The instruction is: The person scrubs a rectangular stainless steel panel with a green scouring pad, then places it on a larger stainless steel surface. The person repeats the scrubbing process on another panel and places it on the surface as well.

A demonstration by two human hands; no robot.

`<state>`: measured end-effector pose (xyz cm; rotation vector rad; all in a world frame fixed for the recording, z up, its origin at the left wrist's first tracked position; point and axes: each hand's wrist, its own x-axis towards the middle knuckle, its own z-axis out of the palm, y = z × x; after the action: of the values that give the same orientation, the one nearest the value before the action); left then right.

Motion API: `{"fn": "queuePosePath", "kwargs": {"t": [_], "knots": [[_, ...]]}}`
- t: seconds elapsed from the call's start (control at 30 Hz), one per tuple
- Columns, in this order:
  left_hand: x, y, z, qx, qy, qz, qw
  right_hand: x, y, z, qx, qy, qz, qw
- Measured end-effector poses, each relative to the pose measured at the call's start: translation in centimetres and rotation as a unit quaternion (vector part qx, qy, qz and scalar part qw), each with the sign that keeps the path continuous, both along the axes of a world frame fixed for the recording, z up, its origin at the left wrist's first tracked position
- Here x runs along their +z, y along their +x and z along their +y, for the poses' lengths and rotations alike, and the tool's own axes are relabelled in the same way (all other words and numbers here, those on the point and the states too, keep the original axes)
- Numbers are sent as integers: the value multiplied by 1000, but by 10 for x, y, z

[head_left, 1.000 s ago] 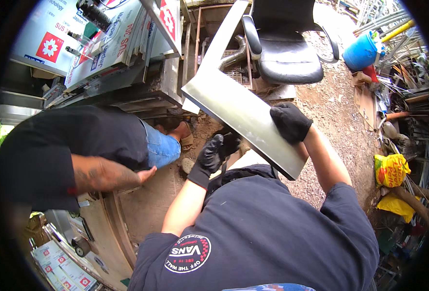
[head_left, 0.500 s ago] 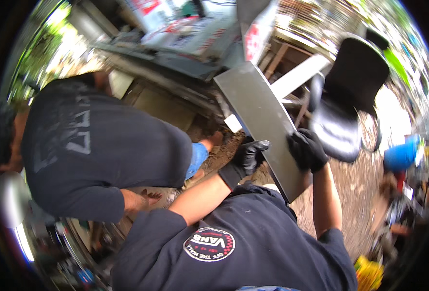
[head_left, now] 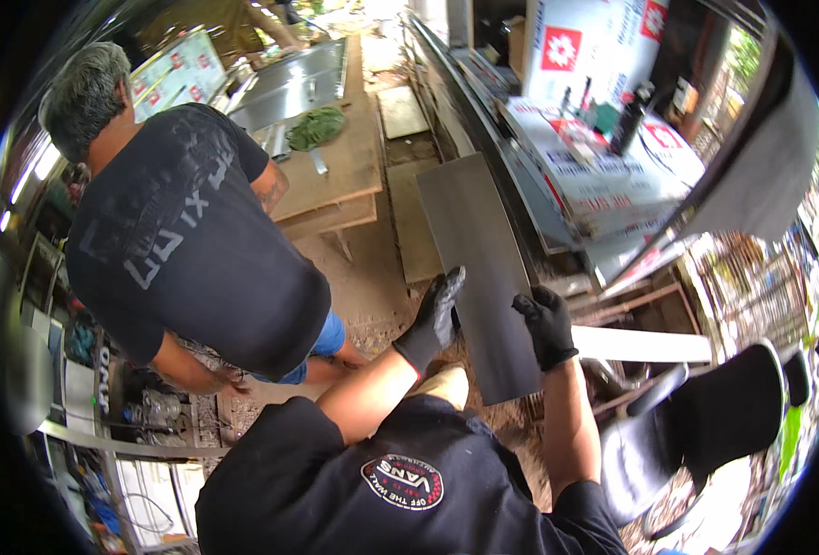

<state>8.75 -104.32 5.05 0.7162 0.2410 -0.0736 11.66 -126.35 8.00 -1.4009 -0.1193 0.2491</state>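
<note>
In the head view, a long grey metal sheet [head_left: 476, 268] is held up in front of the body, its far end reaching toward the cluttered workbench [head_left: 521, 199]. The left hand [head_left: 435, 314], in a black glove, is pressed flat against the sheet's left edge with fingers spread, gripping loosely rather than clenched. The right hand [head_left: 546, 324], also gloved, is closed over the right edge near the lower end. Both grips sit low on the sheet, so most of its length stands out unsupported.

A second person in a dark shirt [head_left: 183, 240] is bent over just to the left, near the sheet's left edge. A black office chair [head_left: 696, 416] stands close at the right, and a wooden table [head_left: 340, 153] lies beyond.

A slip could be caused by the loose, open left-hand grip, letting the sheet tilt or drop. The far end might be knocked against the workbench, and the nearby person could be struck by the sharp edge if the sheet is swung left.
</note>
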Motion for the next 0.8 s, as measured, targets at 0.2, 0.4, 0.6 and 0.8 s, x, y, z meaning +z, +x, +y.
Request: {"fn": "queuePosePath", "kwargs": {"t": [0.2, 0.4, 0.6, 0.8], "knots": [[-39, 0, 69, 71, 140, 45, 987, -10, 73, 56, 6, 101, 74, 992], [-97, 33, 137, 129, 51, 118, 983, -21, 183, 112, 48, 62, 36, 996], [-110, 165, 202, 108, 156, 31, 981, -15, 317, 194, 44, -13, -20, 999], [-16, 277, 242, 44, 225, 39, 973, -68, 463, 302, 12, 41, -57, 997]]}}
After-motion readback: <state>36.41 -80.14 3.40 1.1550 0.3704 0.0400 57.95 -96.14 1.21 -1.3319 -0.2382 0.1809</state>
